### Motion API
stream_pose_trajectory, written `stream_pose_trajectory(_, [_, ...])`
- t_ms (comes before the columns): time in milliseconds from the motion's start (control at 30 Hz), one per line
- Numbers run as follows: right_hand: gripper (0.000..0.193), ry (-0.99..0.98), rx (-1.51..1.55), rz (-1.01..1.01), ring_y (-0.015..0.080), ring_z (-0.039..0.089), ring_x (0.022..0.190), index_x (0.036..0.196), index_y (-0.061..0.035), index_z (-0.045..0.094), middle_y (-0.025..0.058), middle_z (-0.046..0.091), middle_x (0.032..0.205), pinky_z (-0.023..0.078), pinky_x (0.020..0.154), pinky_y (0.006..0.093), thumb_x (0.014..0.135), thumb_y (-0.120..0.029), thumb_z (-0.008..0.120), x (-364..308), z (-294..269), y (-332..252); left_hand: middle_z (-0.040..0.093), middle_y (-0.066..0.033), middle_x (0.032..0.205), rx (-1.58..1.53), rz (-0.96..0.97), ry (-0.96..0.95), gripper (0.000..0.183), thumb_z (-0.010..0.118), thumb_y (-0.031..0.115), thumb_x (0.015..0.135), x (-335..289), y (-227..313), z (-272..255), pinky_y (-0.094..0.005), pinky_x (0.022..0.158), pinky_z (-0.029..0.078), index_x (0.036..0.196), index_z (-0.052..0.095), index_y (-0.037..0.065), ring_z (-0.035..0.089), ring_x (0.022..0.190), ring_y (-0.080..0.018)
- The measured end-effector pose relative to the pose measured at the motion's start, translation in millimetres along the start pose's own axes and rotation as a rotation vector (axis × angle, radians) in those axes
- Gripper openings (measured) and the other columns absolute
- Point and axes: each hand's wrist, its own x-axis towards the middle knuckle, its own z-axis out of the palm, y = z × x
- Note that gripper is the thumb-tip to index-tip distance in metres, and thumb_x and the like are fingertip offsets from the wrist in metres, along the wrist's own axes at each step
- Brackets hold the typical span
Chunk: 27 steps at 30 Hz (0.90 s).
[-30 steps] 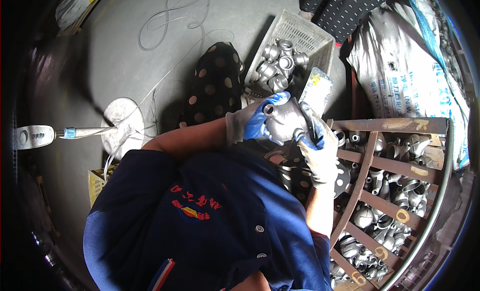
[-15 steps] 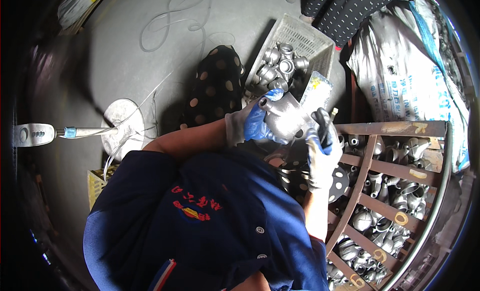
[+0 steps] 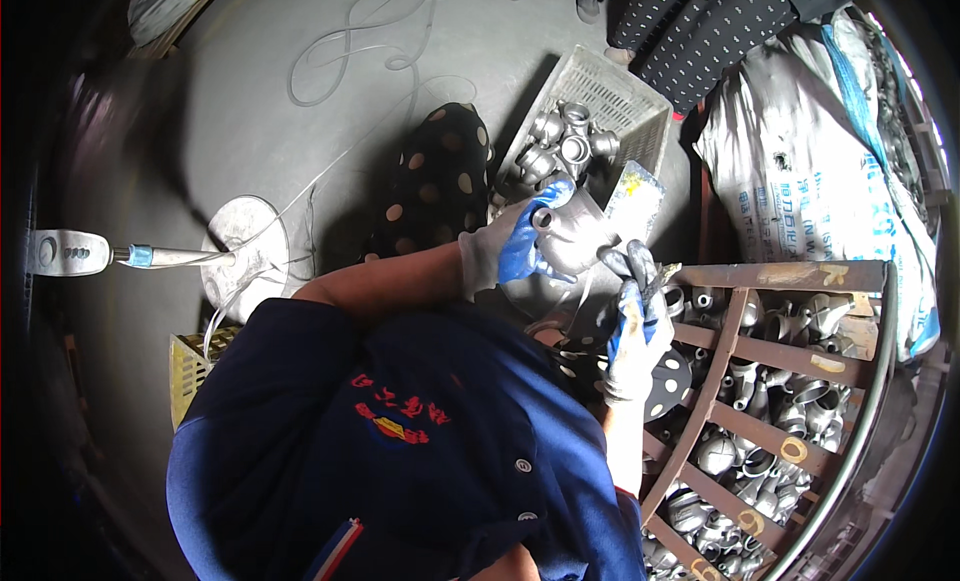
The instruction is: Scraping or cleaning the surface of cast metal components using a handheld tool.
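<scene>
My left hand (image 3: 515,243), in a white glove with blue-coated fingers, is closed round a grey cast metal fitting (image 3: 580,233). One round opening of the fitting points up and left. At its right side is my right hand (image 3: 638,331), gloved the same way but with darkened fingertips. Those fingers are bent together around a slim tool, of which only a pale end (image 3: 668,273) shows; its kind is hidden. Just beyond the fitting stands a light plate with yellow marks (image 3: 636,193).
Ahead, a grey plastic crate (image 3: 645,101) holds several metal fittings (image 3: 573,149). On the right, a rusty slatted frame (image 3: 770,275) borders a heap of metal parts, with white sacks (image 3: 790,161) behind. A round-based stand (image 3: 245,243) is left. Another person's patterned trousers (image 3: 690,41) show beyond.
My right hand has shifted slightly down, and its fingers have turned at the fitting's side. The fitting, still in my left hand, sits a little differently tilted. The whole view has shifted slightly.
</scene>
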Motion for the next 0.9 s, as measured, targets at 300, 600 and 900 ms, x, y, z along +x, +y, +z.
stream_pose_trajectory(300, [0.029, -0.263, -0.876, -0.86, 0.0369, 0.061, 0.095, 0.107, 0.0034, 0.058, 0.0224, 0.06, 0.109, 0.051, 0.073, 0.0416, 0.078, 0.003, 0.064, 14, 28, 6, 0.057, -0.009, 0.115, 0.093, 0.069, 0.051, 0.042, 0.043, 0.031, 0.097, 5, -15, -6, -0.0327, 0.094, 0.046, 0.129, 0.042, 0.004, 0.057, 0.106, -0.0186])
stream_pose_trajectory(600, [0.035, -0.235, -0.616, -0.655, 0.0331, 0.059, 0.104, 0.11, 0.0, 0.061, 0.0183, 0.062, 0.112, 0.045, 0.091, 0.0365, 0.076, -0.004, 0.068, 11, 44, -7, 0.062, -0.0004, 0.087, 0.009, 0.139, 0.091, 0.014, 0.053, 0.024, 0.093, 1, -11, 14, -0.0269, 0.07, 0.052, 0.099, 0.058, 0.012, 0.063, 0.077, -0.0107])
stream_pose_trajectory(900, [0.026, -0.088, -0.377, -0.318, 0.0145, 0.062, 0.086, 0.097, 0.0017, 0.066, 0.01, 0.068, 0.096, 0.048, 0.079, 0.0259, 0.071, 0.005, 0.065, 25, 38, 5, 0.061, -0.0078, 0.104, -0.191, -0.042, 0.265, 0.03, 0.047, 0.032, 0.096, 16, -10, -5, -0.0362, 0.09, 0.048, 0.116, 0.052, 0.01, 0.059, 0.098, -0.0191])
